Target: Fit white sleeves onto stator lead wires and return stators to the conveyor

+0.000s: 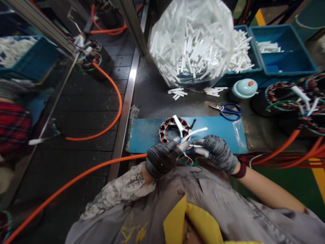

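Observation:
A motor stator (162,133) with orange and black windings lies on the blue board (144,132), just beyond my hands. My left hand (164,157), in a grey glove with pale fingertips, is closed on the wires where the orange cable (127,157) comes in. White sleeves (198,133) stand out from these wires above my fingers. Close by on the right, my gloved right hand (219,152) pinches a thin white sleeve (198,146) between thumb and fingers. Thin coloured wires and a green piece (191,163) hang below my fingers, partly hidden.
Blue-handled snips (230,111) lie at the board's far right edge. Behind are loose sleeves (177,92), a light blue lidded pot (245,88), a plastic bag of sleeves (193,44) and blue bins (286,61). More stators (279,95) stand right. A slatted conveyor (88,112) runs left.

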The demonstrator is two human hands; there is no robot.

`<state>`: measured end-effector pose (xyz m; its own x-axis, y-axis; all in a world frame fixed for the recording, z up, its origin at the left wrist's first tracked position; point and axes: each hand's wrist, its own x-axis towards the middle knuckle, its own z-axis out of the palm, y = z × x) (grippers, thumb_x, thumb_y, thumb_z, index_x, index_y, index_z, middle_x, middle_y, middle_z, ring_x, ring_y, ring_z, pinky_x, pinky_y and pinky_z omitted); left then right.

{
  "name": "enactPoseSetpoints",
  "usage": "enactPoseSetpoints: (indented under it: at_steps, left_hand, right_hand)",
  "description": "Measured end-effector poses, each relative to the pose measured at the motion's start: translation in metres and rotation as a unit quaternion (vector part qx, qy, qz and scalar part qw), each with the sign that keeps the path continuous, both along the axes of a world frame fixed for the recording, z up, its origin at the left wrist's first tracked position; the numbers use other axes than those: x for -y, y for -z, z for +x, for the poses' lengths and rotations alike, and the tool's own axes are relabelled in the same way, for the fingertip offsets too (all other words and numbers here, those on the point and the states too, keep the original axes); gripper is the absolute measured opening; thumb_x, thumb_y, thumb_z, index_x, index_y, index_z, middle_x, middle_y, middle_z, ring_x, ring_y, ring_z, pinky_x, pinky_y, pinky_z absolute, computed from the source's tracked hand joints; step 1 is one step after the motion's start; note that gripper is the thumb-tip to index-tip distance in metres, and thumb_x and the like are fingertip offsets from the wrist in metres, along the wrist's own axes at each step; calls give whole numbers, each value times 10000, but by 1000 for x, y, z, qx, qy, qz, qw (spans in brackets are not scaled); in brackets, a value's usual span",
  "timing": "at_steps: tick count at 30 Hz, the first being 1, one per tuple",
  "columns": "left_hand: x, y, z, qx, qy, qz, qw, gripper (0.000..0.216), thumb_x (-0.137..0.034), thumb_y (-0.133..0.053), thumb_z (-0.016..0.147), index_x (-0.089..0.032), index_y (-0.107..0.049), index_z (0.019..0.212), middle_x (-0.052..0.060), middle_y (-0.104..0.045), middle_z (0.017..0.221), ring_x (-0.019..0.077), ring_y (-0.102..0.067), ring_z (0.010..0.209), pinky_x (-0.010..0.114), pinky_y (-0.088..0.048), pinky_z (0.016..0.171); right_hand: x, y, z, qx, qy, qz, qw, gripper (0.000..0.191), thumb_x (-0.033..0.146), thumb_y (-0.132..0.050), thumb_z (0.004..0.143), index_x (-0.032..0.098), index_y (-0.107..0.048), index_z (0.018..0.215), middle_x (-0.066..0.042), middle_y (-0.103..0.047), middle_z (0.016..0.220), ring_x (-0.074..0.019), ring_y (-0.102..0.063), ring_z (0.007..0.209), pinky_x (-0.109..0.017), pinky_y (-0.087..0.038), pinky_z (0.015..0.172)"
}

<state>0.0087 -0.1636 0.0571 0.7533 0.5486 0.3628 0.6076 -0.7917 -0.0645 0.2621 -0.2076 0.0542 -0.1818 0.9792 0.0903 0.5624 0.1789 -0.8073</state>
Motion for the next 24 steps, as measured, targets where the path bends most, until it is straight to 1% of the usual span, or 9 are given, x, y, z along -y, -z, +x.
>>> enactPoseSetpoints:
  at_steps: [2,5,8,10,14,17,19,22,24]
  left_hand:
    - [-1,0,2,29,1,22,999,579,-243,-578,991,-373,-470,1545,64,-767,1148,190,-619,692,322,-398,601]
    - [-1,4,4,53,9,35,998,585,-261,-571,999,-337,-444,1565,65,-773,1118,193,-608,673,325,-378,599]
    - [2,2,3,35,-3,62,997,600,-266,-582,998,-328,-424,1573,69,-771,1129,199,-610,673,336,-392,609]
    - [4,-6,1,3,-13,70,997,599,-257,-599,993,-339,-433,1562,68,-761,1182,190,-607,661,337,-399,599]
    - [-4,-27,1,-36,-55,7,998,543,-441,-632,970,-217,-556,1459,128,-729,1277,259,-682,822,391,-474,661]
    - [-20,-21,4,1,-25,-35,999,521,-488,-647,923,-141,-651,1311,162,-739,1236,352,-677,1095,534,-526,921]
    - [-30,-5,6,35,47,-47,997,361,-390,-626,918,-135,-711,1159,156,-767,1113,318,-693,1085,556,-494,1067]
    - [-40,14,3,46,104,-58,992,244,-294,-568,919,-142,-736,1010,115,-768,879,255,-728,894,503,-493,1120]
    - [-43,16,-6,34,122,-62,990,249,-279,-544,924,-153,-737,1019,113,-780,935,261,-732,954,493,-481,1138]
  right_hand:
    - [-5,0,-8,-102,-31,-120,987,456,580,-536,991,225,-771,830,-28,-730,686,-174,-651,645,-319,-535,680]
    - [-11,-1,-28,-287,-55,-262,920,639,627,-457,1007,206,-635,560,6,-598,479,-132,-564,496,-295,-516,643]
    - [-9,-7,-38,-369,-49,-296,880,673,647,-423,1013,206,-594,535,16,-567,468,-122,-550,501,-296,-515,672]
    - [-7,-10,-29,-367,-38,-292,882,638,671,-423,1004,202,-663,646,1,-652,584,-138,-605,583,-313,-536,719]
    - [-6,-3,19,-274,125,-171,938,539,687,-455,983,229,-736,1024,-35,-776,862,-208,-719,797,-386,-571,843]
    - [-9,18,48,-82,233,-34,969,517,628,-418,1017,225,-722,1128,-69,-791,984,-238,-735,900,-434,-549,935]
    - [-9,35,55,15,228,6,974,506,619,-467,996,209,-742,1104,-105,-787,1038,-275,-727,955,-459,-544,928]
    - [-8,58,53,161,183,82,966,473,561,-492,999,190,-778,1061,-124,-774,916,-283,-702,844,-438,-544,811]
    - [-7,68,52,221,150,132,955,436,484,-465,1031,183,-774,1089,-115,-767,914,-266,-692,810,-412,-538,770]
